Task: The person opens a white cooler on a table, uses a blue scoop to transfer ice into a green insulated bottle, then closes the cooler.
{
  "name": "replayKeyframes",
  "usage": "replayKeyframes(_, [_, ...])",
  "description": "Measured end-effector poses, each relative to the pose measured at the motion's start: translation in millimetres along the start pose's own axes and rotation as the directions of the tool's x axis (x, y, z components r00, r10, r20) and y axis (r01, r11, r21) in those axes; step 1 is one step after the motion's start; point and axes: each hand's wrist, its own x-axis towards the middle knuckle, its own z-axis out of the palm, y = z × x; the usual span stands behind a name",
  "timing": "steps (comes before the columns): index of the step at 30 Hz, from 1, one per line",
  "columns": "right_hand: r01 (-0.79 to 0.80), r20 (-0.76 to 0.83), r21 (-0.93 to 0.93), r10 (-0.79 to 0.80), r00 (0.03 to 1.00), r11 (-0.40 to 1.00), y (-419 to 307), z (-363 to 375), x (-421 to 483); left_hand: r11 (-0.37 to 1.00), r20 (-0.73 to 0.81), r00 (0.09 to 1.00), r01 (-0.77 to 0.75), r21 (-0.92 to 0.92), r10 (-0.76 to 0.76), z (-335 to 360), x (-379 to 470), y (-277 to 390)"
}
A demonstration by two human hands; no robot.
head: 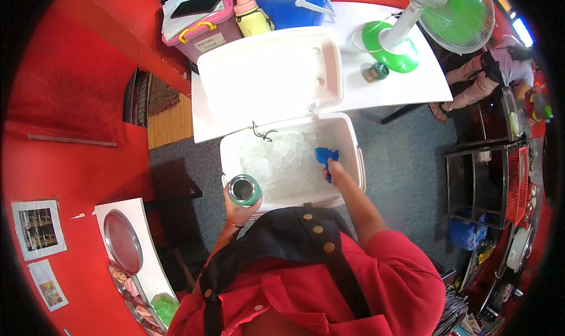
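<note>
In front of me stands an open white cooler box (359,159) with a bed of ice pieces (273,159) inside. My right hand (334,171) grips the handle of a blue plastic scoop (326,153) at the right part of the ice. The scoop's far edge is hard to make out against the ice. Over the cooler's near left corner, my left hand (242,210) holds a green insulated tumbler (252,197) upright, its steel mouth uncovered. The cooler's lid (269,75) is swung back onto the white table (353,99). A dark cord (263,136) hangs at the hinge side.
On the table are a green fan (397,49), a small jar (376,72), a yellow bottle (252,18), a blue water jug (287,9) and a pink bin (198,22) carrying a phone (196,6). A metal rack (476,181) stands right; a person (490,71) is behind it.
</note>
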Motion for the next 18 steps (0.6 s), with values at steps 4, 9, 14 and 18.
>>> replayKeyframes(4, [0.162,-0.055,-0.13,-0.17,0.984,0.978,11,-2,-8,0.991,0.088,0.995,0.061,-0.122,-0.051,2,-5,-6])
replayKeyframes(9, [-0.029,0.031,0.071,0.027,0.999,0.997,-1,-13,35,0.998,0.192,0.981,0.01,-0.065,0.002,2,0,-12])
replayKeyframes(14, [0.387,-0.027,-0.566,-0.485,0.874,0.728,15,1,-19,0.988,0.189,0.982,0.013,-0.153,0.016,5,-5,-22])
replayKeyframes(18, [0.303,0.038,-0.915,-0.691,0.722,0.266,10,5,-4,0.99,0.1,0.993,-0.044,-0.136,0.058,6,-6,-6])
